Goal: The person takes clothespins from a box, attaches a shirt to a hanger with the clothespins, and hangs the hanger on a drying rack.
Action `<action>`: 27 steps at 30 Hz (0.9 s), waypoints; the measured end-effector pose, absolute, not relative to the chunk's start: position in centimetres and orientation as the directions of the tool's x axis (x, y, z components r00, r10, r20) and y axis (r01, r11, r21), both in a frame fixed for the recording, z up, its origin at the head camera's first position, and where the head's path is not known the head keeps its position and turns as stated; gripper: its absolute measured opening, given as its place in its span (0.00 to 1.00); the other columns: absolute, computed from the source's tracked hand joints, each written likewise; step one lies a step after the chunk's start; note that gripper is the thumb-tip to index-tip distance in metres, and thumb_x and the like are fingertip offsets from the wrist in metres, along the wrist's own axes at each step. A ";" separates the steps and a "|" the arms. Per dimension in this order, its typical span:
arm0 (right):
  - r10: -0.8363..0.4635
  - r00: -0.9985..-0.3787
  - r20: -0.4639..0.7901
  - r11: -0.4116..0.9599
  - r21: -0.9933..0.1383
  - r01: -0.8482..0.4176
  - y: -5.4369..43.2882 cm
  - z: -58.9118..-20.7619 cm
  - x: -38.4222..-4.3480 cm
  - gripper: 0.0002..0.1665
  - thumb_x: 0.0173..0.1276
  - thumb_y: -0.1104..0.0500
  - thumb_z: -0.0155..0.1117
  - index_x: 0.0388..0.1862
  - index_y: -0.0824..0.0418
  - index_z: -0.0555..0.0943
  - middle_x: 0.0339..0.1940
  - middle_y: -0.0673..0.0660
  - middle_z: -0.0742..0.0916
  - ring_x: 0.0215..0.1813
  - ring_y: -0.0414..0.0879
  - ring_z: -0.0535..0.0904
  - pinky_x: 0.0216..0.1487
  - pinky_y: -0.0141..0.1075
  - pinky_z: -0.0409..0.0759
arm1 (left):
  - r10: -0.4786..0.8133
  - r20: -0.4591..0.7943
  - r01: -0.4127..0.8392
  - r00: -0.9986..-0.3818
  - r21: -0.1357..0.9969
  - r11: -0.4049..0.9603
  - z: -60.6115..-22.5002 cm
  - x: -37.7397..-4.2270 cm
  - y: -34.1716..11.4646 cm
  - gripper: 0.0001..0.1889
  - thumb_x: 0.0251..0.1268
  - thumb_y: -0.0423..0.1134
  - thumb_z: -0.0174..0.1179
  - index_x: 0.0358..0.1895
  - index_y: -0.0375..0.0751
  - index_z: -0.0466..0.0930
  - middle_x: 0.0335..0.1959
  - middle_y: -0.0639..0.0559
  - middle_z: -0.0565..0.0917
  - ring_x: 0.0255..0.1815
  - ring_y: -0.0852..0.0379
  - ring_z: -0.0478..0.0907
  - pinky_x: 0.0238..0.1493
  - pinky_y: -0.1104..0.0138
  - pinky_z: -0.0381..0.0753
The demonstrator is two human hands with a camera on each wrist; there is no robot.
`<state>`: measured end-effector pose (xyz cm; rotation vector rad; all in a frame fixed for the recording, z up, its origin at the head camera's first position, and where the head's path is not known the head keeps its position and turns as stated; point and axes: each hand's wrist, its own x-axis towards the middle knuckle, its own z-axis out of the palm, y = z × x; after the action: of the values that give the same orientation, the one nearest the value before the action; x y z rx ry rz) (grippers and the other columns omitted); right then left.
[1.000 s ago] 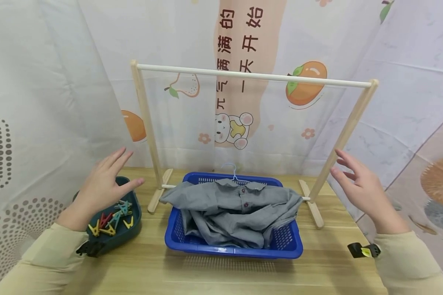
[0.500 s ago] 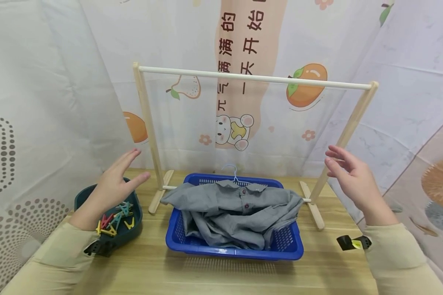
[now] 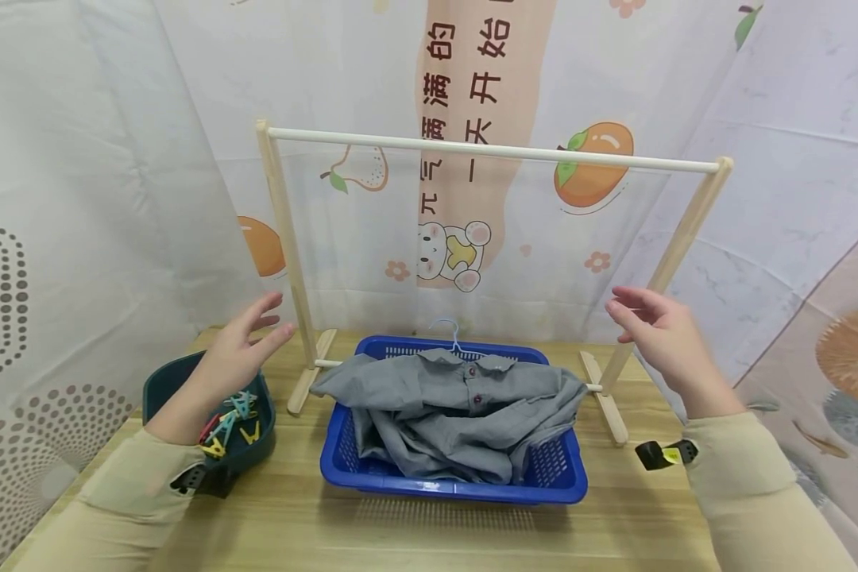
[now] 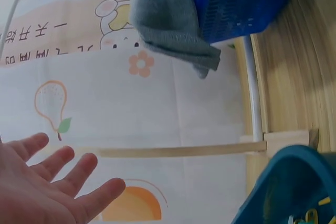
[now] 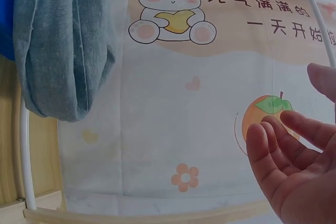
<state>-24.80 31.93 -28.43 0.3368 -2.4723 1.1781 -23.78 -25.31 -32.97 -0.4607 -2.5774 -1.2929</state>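
A grey buttoned shirt (image 3: pixel 465 413) lies heaped in a blue plastic basket (image 3: pixel 454 489), its sleeves draped over both sides. The hook of a light-blue hanger (image 3: pixel 454 334) rises from its collar. My left hand (image 3: pixel 232 361) hovers above a dark green bin (image 3: pixel 260 445), fingers spread and relaxed, holding nothing. Inside that bin lie several coloured clothespins (image 3: pixel 232 421), partly hidden by my forearm. To the right of the basket, my right hand (image 3: pixel 661 342) is raised near the rack's right post with its fingers loosely bent and nothing in them.
A wooden drying rack with a white top rail (image 3: pixel 493 151) stands behind and around the basket. Its feet (image 3: pixel 608 405) rest on the wood-grain table (image 3: pixel 415 548). A printed curtain (image 3: pixel 372 238) hangs behind it.
Both hands have moved inward toward the basket, the left to the right and the right to the left. The shirt, basket and bin have stayed in place.
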 end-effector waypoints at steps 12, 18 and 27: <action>-0.117 -0.923 0.366 0.620 -0.699 -0.356 30.9 -29.2 -26.7 0.32 0.77 0.49 0.62 0.69 0.70 0.75 0.59 0.69 0.83 0.42 0.29 0.81 0.36 0.34 0.86 | 0.137 0.222 0.261 -0.965 0.795 0.548 -33.2 -23.9 -24.1 0.42 0.78 0.59 0.52 0.82 0.39 0.50 0.78 0.36 0.61 0.74 0.32 0.61 0.64 0.34 0.68; -0.137 -0.943 0.304 0.657 -0.685 -0.316 30.5 -29.9 -27.6 0.32 0.77 0.47 0.62 0.68 0.70 0.76 0.59 0.69 0.84 0.45 0.37 0.82 0.37 0.37 0.86 | 0.130 0.187 0.228 -0.974 0.791 0.569 -33.6 -24.1 -23.7 0.42 0.76 0.63 0.52 0.81 0.39 0.53 0.77 0.37 0.62 0.74 0.33 0.61 0.64 0.35 0.68; -0.198 -0.967 0.159 0.706 -0.662 -0.253 30.3 -31.3 -28.2 0.32 0.77 0.47 0.62 0.68 0.70 0.76 0.56 0.67 0.86 0.41 0.49 0.83 0.35 0.40 0.84 | 0.137 0.161 0.211 -0.977 0.765 0.608 -34.5 -24.5 -23.1 0.42 0.75 0.64 0.52 0.80 0.39 0.58 0.75 0.36 0.66 0.72 0.33 0.66 0.63 0.38 0.72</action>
<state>-28.18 30.33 -31.33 0.3746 -2.8313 1.1151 -24.45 -23.08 -34.47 -0.2969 -2.7393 -1.3204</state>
